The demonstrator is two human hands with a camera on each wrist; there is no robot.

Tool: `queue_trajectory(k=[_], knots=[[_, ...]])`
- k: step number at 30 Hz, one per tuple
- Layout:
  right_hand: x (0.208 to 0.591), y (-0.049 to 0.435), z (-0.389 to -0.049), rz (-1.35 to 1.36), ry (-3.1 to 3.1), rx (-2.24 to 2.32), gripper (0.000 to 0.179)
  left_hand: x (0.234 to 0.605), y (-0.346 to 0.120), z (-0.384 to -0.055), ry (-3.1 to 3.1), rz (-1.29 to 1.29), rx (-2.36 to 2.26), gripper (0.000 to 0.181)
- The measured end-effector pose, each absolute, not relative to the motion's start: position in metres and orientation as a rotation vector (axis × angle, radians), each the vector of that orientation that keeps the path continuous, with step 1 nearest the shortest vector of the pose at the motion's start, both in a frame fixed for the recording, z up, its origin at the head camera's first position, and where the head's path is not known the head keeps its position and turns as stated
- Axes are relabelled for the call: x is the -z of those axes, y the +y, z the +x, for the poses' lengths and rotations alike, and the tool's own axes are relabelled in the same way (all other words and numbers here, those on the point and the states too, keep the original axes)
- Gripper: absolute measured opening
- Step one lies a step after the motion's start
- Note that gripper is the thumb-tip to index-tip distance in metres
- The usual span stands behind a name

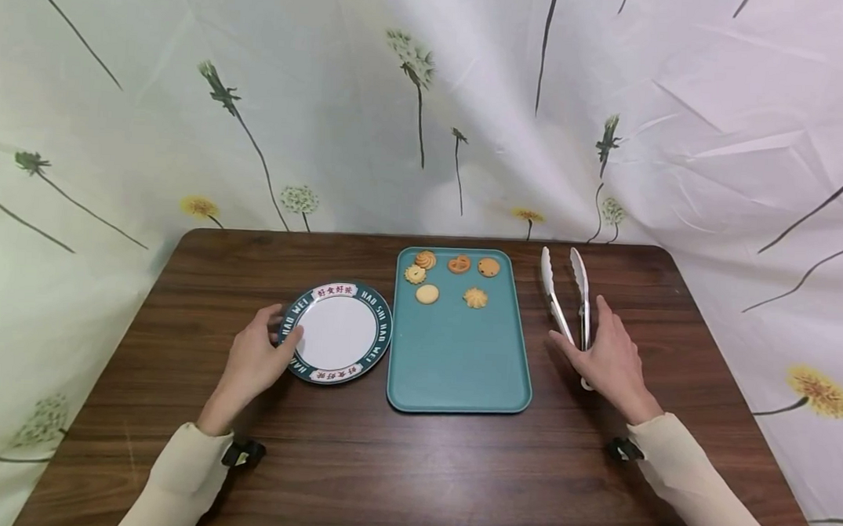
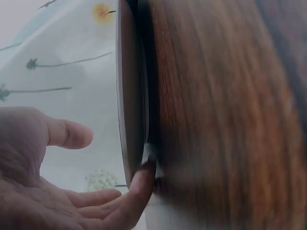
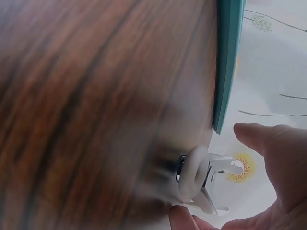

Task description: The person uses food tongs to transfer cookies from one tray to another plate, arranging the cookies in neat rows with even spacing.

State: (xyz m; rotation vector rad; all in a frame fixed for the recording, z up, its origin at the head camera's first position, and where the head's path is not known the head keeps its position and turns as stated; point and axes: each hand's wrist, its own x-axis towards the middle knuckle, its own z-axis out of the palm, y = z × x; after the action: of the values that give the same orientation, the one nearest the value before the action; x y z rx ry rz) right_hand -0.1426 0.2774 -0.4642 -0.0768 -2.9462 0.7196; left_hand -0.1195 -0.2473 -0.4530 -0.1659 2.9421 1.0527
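Observation:
A round white plate with a dark green lettered rim lies left of the tray. At its left edge is my left hand; in the left wrist view the fingertips meet the rim's underside, while the thumb stands apart from it. Metal tongs with white scalloped tips lie spread on the right. Around their handle end my right hand has thumb and fingers parted, and the right wrist view shows the tongs' ring end between them. Whether a fingertip touches the tongs I cannot tell.
A teal rectangular tray sits mid-table, nearly touching the plate. Several cookies lie toward its far end, among them a pretzel-shaped one and a flower-shaped one. A flower-print cloth hangs behind the brown wooden table.

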Motion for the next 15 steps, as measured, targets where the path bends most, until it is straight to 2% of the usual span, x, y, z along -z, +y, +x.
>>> queue_trajectory(k=[15], knots=[[0.4713,0.2764,-0.1496,-0.013,-2.944,-0.813,0.102,0.4545,-0.2578,-0.1227,2.852,-0.167,-1.177,0.06]])
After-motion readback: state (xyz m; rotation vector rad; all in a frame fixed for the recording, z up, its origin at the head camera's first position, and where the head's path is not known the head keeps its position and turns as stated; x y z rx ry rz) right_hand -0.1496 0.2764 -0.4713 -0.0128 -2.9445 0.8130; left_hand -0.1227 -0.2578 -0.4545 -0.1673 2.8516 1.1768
